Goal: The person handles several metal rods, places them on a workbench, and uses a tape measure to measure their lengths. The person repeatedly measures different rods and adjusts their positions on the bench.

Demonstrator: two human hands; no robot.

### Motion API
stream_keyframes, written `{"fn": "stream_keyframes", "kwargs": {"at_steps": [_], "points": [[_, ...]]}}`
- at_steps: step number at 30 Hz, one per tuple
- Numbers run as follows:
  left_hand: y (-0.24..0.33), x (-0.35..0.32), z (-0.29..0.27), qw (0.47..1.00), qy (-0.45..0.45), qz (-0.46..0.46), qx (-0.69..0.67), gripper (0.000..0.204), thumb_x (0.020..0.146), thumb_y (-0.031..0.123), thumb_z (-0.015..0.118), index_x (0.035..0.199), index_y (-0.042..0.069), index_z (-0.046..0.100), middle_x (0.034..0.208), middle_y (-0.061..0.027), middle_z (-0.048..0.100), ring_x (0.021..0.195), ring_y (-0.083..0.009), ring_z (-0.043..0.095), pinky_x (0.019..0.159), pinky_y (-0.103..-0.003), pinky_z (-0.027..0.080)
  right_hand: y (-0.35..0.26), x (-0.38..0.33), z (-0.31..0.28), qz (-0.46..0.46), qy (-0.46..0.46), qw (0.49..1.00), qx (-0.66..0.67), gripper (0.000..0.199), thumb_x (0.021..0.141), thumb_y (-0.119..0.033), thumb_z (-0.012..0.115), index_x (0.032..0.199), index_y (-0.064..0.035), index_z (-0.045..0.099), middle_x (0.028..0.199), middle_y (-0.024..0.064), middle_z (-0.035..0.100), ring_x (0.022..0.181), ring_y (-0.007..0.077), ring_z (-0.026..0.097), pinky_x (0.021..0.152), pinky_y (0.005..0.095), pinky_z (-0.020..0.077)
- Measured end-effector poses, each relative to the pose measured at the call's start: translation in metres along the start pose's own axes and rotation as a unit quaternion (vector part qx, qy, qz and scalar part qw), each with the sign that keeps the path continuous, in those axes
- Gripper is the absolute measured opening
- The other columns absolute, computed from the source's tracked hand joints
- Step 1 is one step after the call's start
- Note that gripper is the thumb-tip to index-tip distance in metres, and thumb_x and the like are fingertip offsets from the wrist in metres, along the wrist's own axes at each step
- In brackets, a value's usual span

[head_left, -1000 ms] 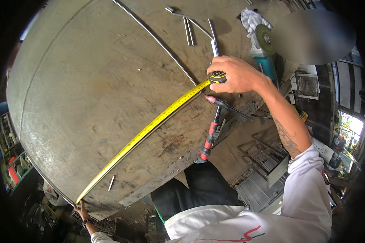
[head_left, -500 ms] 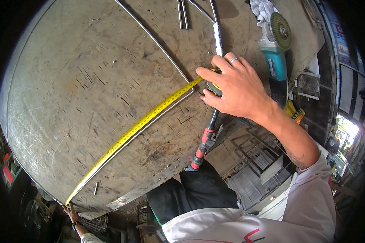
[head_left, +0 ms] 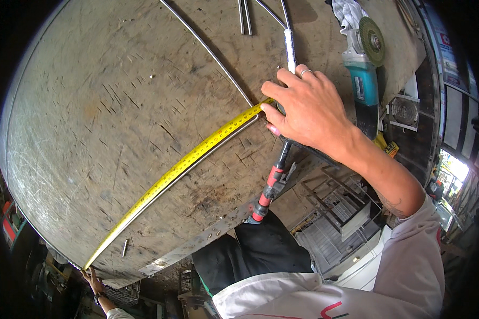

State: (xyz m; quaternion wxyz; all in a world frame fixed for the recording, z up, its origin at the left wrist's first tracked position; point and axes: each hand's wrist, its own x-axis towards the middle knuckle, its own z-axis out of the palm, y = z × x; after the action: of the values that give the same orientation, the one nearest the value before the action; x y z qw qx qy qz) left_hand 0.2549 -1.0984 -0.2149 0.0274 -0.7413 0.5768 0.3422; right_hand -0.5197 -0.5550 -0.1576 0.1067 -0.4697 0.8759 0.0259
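Observation:
A yellow tape measure (head_left: 197, 152) is pulled out in a long line across the worn metal table (head_left: 117, 85). Right beside its blade runs one leg of a bent thin metal rod (head_left: 213, 146). My right hand (head_left: 311, 109), with a ring on one finger, curls over the tape's case, which it mostly hides. Its thumb lies by the blade near the rod's bend. Far off at the table's lower left edge, my left hand (head_left: 95, 282) grips the blade's other end; its fingers show small. Below my right hand lies a red-and-black torch-like tool (head_left: 267, 191).
A teal angle grinder (head_left: 363, 80) lies to the right, its disc up, beside a white cloth (head_left: 347, 13). More thin rods (head_left: 246, 18) and a white-wrapped one (head_left: 289, 48) lie at the far side. A short metal pin (head_left: 125, 248) rests near the front edge. Wire racks (head_left: 324, 234) stand below.
My right hand has shifted slightly to the right, and its thumb has come up toward the blade by the rod's bend. Less of the tape's case shows. My left hand stays at the far end.

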Motion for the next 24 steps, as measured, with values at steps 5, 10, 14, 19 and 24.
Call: {"fn": "stream_keyframes", "kwargs": {"at_steps": [5, 10, 14, 19, 24], "points": [[0.016, -0.013, -0.008, 0.999, -0.021, -0.026, -0.037, 0.099, 0.091, 0.059, 0.066, 0.164, 0.030, 0.007, 0.172, -0.0075, 0.001, 0.157, -0.0315, 0.003, 0.119, -0.062, 0.011, 0.002, -0.001, 0.000, 0.008, 0.000, 1.000, -0.001, 0.023, 0.088, -0.028, 0.069, 0.100, -0.0082, 0.071, 0.098, 0.0118, 0.069, 0.105, 0.0357, 0.066, 0.076, 0.0437, 0.0516], [0.020, -0.019, -0.002, 0.998, -0.005, -0.032, -0.045, 0.101, 0.086, 0.071, 0.062, 0.164, 0.029, 0.012, 0.172, -0.0063, 0.007, 0.156, -0.0364, 0.008, 0.119, -0.063, 0.013, 0.002, 0.007, -0.004, 0.001, -0.021, 1.000, 0.006, 0.021, 0.086, -0.025, 0.071, 0.092, -0.0054, 0.073, 0.088, 0.0120, 0.071, 0.090, 0.0350, 0.071, 0.069, 0.0440, 0.0556], [0.024, -0.007, 0.011, 0.995, 0.070, -0.059, -0.043, 0.106, 0.082, 0.077, 0.064, 0.162, 0.028, 0.016, 0.171, -0.0067, 0.013, 0.154, -0.0370, 0.014, 0.116, -0.065, 0.017, 0.007, 0.022, -0.013, 0.023, -0.100, 0.994, 0.026, 0.022, 0.082, -0.025, 0.071, 0.090, -0.0054, 0.075, 0.088, 0.0144, 0.073, 0.085, 0.0345, 0.072, 0.072, 0.0451, 0.0571], [0.021, -0.003, 0.012, 0.994, 0.090, -0.062, -0.018, 0.103, 0.084, 0.075, 0.063, 0.162, 0.028, 0.017, 0.169, -0.0044, 0.021, 0.152, -0.0353, 0.019, 0.113, -0.066, 0.021, 0.006, 0.052, -0.033, 0.058, -0.243, 0.968, 0.019, 0.027, 0.077, -0.029, 0.073, 0.092, -0.0056, 0.077, 0.087, 0.0171, 0.074, 0.087, 0.0369, 0.072, 0.079, 0.0470, 0.0565], [0.020, 0.004, 0.009, 0.994, 0.088, -0.054, -0.020, 0.100, 0.086, 0.073, 0.063, 0.162, 0.027, 0.017, 0.167, -0.0015, 0.027, 0.150, -0.0324, 0.023, 0.110, -0.064, 0.025, -0.004, 0.074, -0.049, 0.060, -0.316, 0.947, -0.011, 0.023, 0.072, -0.018, 0.068, 0.087, -0.0027, 0.077, 0.084, 0.0201, 0.074, 0.085, 0.0381, 0.072, 0.078, 0.0449, 0.0575]]}}
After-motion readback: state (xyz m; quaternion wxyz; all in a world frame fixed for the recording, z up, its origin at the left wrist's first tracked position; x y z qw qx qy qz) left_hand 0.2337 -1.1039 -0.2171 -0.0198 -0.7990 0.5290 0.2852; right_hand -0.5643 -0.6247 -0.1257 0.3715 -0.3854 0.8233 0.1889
